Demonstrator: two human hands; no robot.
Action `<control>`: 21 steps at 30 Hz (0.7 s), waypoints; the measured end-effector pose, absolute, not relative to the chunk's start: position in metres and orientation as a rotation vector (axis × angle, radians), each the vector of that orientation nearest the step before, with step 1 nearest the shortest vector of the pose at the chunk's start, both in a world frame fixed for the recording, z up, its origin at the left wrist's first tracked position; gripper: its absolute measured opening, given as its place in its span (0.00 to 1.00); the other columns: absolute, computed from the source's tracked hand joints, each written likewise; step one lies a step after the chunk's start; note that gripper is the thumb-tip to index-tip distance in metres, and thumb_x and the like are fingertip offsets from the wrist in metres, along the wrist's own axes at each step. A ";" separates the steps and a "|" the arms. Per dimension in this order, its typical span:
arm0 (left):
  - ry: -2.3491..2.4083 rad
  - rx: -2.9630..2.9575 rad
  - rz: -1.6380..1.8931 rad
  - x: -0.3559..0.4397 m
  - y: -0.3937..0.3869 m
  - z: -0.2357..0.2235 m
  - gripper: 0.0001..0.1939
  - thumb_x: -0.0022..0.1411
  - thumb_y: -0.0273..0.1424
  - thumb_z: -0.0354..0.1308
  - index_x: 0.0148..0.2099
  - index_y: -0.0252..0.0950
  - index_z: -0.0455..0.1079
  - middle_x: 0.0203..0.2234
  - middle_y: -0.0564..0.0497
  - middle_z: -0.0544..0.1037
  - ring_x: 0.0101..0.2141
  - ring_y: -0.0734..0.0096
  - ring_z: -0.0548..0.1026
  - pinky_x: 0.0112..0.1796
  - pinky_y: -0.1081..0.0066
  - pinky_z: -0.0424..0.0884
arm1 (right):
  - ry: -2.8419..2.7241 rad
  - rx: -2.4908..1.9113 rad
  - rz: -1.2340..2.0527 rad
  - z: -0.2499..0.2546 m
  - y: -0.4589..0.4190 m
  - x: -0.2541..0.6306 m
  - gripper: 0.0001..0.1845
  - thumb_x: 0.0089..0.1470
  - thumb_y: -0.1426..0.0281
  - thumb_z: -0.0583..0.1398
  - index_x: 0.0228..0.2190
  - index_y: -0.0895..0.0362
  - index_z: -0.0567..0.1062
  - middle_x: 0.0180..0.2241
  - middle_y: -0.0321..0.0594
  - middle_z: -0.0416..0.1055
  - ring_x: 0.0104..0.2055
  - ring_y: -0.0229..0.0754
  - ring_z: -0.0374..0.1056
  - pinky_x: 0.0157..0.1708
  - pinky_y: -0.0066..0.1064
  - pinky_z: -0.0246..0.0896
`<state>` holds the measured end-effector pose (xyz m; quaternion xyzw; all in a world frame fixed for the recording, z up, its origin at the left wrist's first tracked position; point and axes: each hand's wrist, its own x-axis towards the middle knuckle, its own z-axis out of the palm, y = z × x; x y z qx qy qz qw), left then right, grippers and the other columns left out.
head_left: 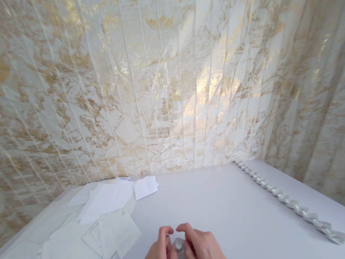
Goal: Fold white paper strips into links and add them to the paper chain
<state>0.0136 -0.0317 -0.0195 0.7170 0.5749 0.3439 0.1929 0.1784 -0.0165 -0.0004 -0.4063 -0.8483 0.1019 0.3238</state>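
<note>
My left hand (160, 257) and my right hand (202, 253) meet at the near edge of the white table (218, 207). Both have their fingers curled in a pinch round a small silvery folded paper piece (179, 243) held between them. Most of that piece is hidden by my fingers. A long chain of similar silvery folded pieces (288, 201) lies diagonally along the table's right side, well away from both hands.
Loose white paper sheets (108, 220) are scattered over the table's left half, with a small stack (146, 186) at the back. A white and gold patterned curtain (166, 76) hangs behind and to the right.
</note>
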 end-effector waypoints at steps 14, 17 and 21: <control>1.781 2.088 0.678 0.021 -0.033 -0.015 0.20 0.58 0.17 0.44 0.49 0.42 0.62 0.24 0.57 0.75 0.32 0.65 0.78 0.34 0.74 0.64 | -2.316 -1.140 0.196 -0.006 -0.015 0.179 0.21 0.50 0.79 0.52 0.46 0.55 0.65 0.27 0.36 0.75 0.26 0.41 0.72 0.25 0.26 0.52; 1.739 2.060 0.720 0.021 -0.032 -0.020 0.21 0.59 0.16 0.42 0.49 0.41 0.61 0.24 0.56 0.75 0.32 0.66 0.78 0.33 0.73 0.64 | -2.334 -1.163 0.189 -0.007 -0.015 0.178 0.23 0.49 0.80 0.52 0.47 0.55 0.64 0.28 0.36 0.76 0.26 0.41 0.73 0.25 0.26 0.53; 1.633 2.007 0.852 0.021 -0.030 -0.028 0.17 0.61 0.18 0.37 0.48 0.40 0.57 0.24 0.56 0.73 0.27 0.66 0.75 0.31 0.72 0.64 | -2.359 -1.184 0.184 -0.007 -0.015 0.177 0.26 0.46 0.80 0.51 0.50 0.56 0.62 0.27 0.36 0.76 0.25 0.41 0.72 0.25 0.27 0.52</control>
